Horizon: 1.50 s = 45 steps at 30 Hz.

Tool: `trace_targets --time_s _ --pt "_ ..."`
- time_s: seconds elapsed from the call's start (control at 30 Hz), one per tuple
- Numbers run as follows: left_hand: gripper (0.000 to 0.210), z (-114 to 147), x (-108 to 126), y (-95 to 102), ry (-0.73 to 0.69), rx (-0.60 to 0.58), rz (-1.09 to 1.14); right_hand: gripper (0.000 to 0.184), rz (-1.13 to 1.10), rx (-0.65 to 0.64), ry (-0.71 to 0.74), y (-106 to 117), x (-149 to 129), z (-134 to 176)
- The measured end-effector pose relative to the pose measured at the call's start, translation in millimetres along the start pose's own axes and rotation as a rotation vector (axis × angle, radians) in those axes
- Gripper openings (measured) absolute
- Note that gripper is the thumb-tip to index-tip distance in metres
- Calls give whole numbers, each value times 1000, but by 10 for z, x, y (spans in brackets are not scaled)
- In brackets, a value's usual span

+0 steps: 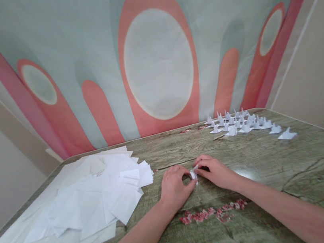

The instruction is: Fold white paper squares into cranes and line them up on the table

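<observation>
Between my two hands, near the middle of the table, is a small folded white paper piece (193, 174). My left hand (175, 184) pinches its left and lower side between thumb and fingers. From the right, my right hand (214, 170) grips the upper edge with thumb and fingertips. The fingers cover part of the paper, so its full shape is hidden. At the back right, several finished folded paper cranes (245, 126) stand in rows, apart from my hands.
A wide, loose pile of white paper sheets (80, 209) covers the table's left side. The wood-patterned table (277, 169) has printed pink blossoms (205, 214) near its front. A wall hanging with red and white shapes (158, 63) rises directly behind the table.
</observation>
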<state>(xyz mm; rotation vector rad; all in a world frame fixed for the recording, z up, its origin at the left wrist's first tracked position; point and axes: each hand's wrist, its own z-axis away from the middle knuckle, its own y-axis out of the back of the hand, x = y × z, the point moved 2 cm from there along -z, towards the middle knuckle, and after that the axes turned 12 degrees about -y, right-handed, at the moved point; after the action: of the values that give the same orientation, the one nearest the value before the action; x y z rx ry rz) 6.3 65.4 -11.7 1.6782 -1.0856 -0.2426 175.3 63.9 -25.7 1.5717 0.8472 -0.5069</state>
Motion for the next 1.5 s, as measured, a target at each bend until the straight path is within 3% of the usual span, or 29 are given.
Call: trace_targets --time_s 1.0,1.5 --pt "12 1 -3 -18 20 30 -21 8 43 -16 58 -26 -45 28" --pt "10 -15 -81 -26 22 52 148 8 62 6 86 -32 -62 36"
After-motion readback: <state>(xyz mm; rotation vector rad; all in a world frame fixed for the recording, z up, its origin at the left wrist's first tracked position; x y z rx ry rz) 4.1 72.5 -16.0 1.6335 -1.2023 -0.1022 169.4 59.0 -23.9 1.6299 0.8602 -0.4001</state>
